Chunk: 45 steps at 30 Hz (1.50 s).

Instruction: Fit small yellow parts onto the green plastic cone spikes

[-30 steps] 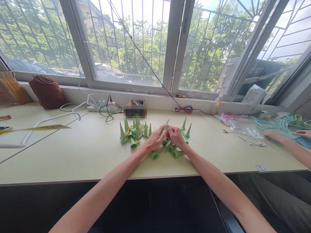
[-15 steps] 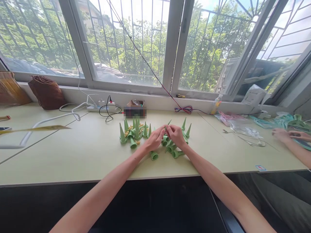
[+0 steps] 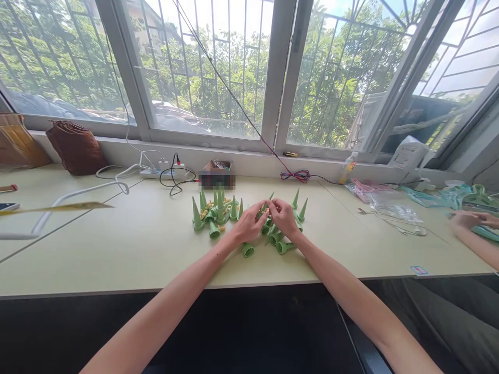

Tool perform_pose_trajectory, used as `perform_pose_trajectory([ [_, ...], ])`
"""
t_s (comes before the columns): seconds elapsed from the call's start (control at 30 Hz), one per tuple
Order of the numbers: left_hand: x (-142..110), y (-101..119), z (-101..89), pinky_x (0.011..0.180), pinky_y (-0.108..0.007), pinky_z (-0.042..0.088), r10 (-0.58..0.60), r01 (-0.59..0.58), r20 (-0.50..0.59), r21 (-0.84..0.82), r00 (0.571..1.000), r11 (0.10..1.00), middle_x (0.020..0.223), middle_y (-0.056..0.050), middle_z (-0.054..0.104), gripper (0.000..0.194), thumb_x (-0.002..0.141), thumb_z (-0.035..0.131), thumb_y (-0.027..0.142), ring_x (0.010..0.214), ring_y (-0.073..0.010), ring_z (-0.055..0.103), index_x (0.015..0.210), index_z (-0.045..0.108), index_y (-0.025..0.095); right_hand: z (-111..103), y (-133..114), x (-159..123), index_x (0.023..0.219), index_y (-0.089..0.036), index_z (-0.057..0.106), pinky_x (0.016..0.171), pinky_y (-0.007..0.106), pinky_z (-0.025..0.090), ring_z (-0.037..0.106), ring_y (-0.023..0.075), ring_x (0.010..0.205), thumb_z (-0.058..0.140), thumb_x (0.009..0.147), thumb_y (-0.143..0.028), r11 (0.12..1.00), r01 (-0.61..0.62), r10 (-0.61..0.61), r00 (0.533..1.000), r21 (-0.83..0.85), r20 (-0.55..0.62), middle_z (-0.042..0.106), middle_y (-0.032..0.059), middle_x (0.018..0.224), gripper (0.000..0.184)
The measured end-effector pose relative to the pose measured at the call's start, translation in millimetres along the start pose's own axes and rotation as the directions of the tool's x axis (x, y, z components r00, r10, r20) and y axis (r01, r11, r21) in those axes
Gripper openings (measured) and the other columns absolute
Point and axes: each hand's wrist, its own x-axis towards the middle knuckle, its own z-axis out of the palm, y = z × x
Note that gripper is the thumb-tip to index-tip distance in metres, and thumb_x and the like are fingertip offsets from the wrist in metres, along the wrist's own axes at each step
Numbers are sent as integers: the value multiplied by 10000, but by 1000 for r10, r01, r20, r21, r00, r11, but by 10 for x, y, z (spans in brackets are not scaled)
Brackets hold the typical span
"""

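My left hand [image 3: 250, 223] and my right hand [image 3: 283, 216] meet over a pile of green plastic cones, fingertips almost touching. Between the left thumb and fingers shows a tilted green cone [image 3: 264, 209], partly hidden. The right fingers are pinched close to it; whatever is in them is too small to make out. Beneath and around the hands lie several hollow cones, such as the one with its open end toward me [image 3: 248, 251]. To the left, upright cones [image 3: 196, 215] stand in a cluster with small yellowish pieces [image 3: 221, 228] among them.
Behind the cones sits a small open box [image 3: 218, 166], partly blurred. A power strip [image 3: 152, 173] with cables and a brown bag [image 3: 76, 148] are at back left. At right are a bottle [image 3: 348, 167], plastic bags [image 3: 393, 206], a cable and another person's hands [image 3: 465, 219].
My fingers have shifted slightly, and more green shows between the left thumb and fingers. At the far right, the other person's hand has moved a little rightward.
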Motion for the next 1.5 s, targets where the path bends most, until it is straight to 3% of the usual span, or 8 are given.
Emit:
perform_pose_trajectory([
  [0.27, -13, -1, 5, 788, -308, 507, 7, -7, -13, 28, 1000, 1000, 1209, -141, 611, 478, 870, 543, 340, 995, -213, 604, 1297, 473, 136, -1, -1, -9, 725, -197, 532, 529, 232, 364, 476, 118, 544, 442, 912, -518, 999, 19, -19, 1000, -28, 20, 542, -5, 632, 382],
  [0.43, -7, 16, -14, 823, -321, 494, 14, -14, -20, 5, 1000, 1000, 1120, -113, 643, 397, 928, 455, 371, 990, -211, 607, 1264, 492, 163, 1, -1, -5, 709, -196, 515, 539, 230, 367, 470, 115, 547, 450, 906, -524, 999, 32, -32, 999, -15, 20, 528, -12, 629, 388],
  [0.6, 8, 0, -17, 716, -284, 490, -7, 6, -26, -35, 1000, 999, 890, -59, 662, 354, 975, 352, 369, 774, -160, 612, 1218, 519, 172, 18, 25, -5, 715, -199, 538, 537, 232, 364, 460, 111, 526, 465, 891, -551, 1000, 29, -29, 999, -8, 23, 508, -22, 612, 400],
  [0.77, 22, -90, 22, 765, -305, 504, 37, -34, -97, 27, 995, 999, 1008, -88, 660, 268, 932, 453, 279, 880, -184, 624, 1167, 542, 184, 19, 28, 3, 714, -197, 550, 524, 232, 335, 438, 108, 516, 454, 901, -538, 997, 54, -52, 998, -61, 37, 506, -26, 597, 401],
  [0.97, 49, -134, 10, 771, -322, 491, -10, 35, -259, 94, 966, 995, 969, -87, 634, 173, 897, 481, 209, 854, -188, 606, 1044, 563, 167, -40, 60, 42, 722, -187, 550, 578, 233, 346, 430, 111, 535, 397, 943, -435, 974, 75, -98, 990, -212, -101, 505, -28, 575, 365],
  [1.13, 61, -124, 5, 720, -314, 484, -43, 54, -280, 30, 959, 998, 892, -64, 620, 104, 875, 509, 218, 789, -175, 587, 967, 529, 175, -112, 189, 109, 841, -172, 594, 653, 259, 403, 526, 151, 633, 406, 920, -327, 942, 59, -119, 979, -331, -165, 617, 33, 718, 256],
  [1.3, 59, -120, 15, 689, -299, 486, -39, 38, -273, -9, 961, 999, 840, -40, 592, 59, 868, 518, 227, 739, -155, 569, 899, 488, 187, -171, 318, 175, 1049, -126, 608, 800, 304, 438, 585, 206, 827, 429, 876, -217, 892, 32, -91, 990, -450, -110, 658, 94, 872, 264],
  [1.5, 47, -115, 23, 694, -297, 505, -28, 13, -242, -64, 970, 998, 809, -22, 568, 79, 870, 511, 242, 728, -143, 567, 862, 446, 198, -140, 345, 166, 1154, -174, 618, 944, 386, 351, 531, 261, 1097, 354, 932, -207, 764, 55, 65, 985, -643, 161, 648, 115, 1162, 346],
])
